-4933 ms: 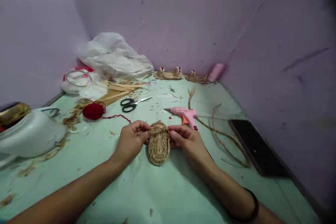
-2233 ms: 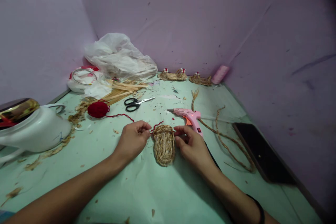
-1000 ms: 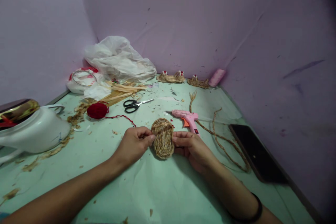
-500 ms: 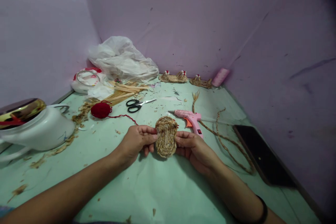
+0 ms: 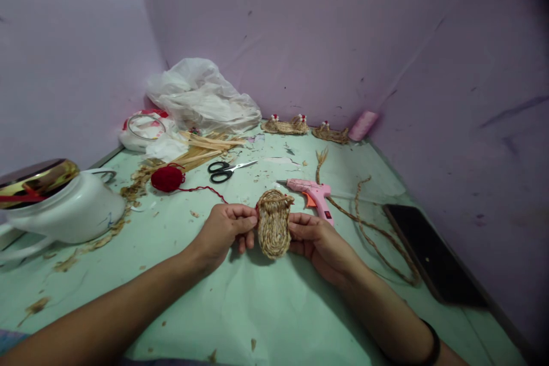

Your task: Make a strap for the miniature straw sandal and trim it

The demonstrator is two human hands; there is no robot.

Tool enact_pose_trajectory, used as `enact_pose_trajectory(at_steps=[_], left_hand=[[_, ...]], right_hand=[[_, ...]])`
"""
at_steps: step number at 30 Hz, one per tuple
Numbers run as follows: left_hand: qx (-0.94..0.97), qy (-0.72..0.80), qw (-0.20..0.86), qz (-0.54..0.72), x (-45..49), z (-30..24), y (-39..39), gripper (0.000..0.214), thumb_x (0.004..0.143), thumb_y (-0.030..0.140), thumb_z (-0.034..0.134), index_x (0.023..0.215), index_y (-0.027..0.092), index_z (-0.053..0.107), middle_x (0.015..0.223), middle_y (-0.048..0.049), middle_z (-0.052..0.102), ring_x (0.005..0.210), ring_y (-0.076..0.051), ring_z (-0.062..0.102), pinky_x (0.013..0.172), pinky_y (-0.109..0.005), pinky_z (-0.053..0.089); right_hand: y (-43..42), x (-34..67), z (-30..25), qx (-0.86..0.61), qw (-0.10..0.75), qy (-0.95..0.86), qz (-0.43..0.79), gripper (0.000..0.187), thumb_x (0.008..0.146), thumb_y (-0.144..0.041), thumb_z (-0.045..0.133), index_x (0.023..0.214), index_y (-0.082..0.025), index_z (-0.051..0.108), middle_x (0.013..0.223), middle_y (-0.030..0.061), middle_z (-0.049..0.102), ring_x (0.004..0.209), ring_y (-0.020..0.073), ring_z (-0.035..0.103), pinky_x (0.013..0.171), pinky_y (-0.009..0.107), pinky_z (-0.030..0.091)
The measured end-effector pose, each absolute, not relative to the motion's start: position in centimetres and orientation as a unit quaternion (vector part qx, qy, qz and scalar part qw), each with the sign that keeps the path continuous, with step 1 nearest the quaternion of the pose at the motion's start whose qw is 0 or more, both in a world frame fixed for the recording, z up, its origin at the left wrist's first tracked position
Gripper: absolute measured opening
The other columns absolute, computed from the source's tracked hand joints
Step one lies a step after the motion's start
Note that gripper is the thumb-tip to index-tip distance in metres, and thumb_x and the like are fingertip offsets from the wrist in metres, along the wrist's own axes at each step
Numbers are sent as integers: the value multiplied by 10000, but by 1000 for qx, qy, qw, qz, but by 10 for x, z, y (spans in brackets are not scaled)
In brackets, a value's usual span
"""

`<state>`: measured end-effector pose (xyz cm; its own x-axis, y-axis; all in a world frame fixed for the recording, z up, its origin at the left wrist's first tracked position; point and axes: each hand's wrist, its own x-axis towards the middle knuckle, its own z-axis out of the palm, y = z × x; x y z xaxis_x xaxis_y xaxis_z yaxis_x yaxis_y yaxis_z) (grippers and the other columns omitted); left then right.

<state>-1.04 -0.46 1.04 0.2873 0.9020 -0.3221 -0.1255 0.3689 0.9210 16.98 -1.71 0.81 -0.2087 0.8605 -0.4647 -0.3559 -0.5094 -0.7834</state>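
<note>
A small slipper of coiled straw cord (image 5: 274, 234) is held over the table's middle, its sole facing me and a cord band across its upper end. My left hand (image 5: 229, 229) pinches its left edge between thumb and fingers. On the opposite edge, my right hand (image 5: 315, 240) grips in the same way. Red yarn shows at the slipper's upper edges, and a strand runs from behind my left hand to a red yarn ball (image 5: 167, 179). Just beyond my right hand lies a pink glue gun (image 5: 315, 194), nozzle to the left. Black-handled scissors (image 5: 223, 170) rest farther back.
A braided cord (image 5: 386, 237) and a dark phone (image 5: 433, 254) lie at right. Left stands a white pot (image 5: 72, 211). Behind are a plastic bag (image 5: 201, 97), straw strips (image 5: 201, 148), other woven pieces (image 5: 285, 127) and a pink roll (image 5: 363, 125) against the wall.
The slipper has tilted slightly, so its cord band and the opening beneath it show more. Both hands keep their hold. The whole view has shifted a little.
</note>
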Motion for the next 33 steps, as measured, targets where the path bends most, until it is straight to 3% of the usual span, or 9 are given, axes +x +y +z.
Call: enact_pose_trajectory(at_steps=[33], left_hand=[[429,500,662,357,-9,11,-3,171,608,246,666,636,121,553,387,22,543,294,-38,406,316,-139,285]], right_hand=[[-19,169,10,-488,415,-280,715,200,549,-201,737,691,-119,622,632,29,654,588,122,592,653,294,484]])
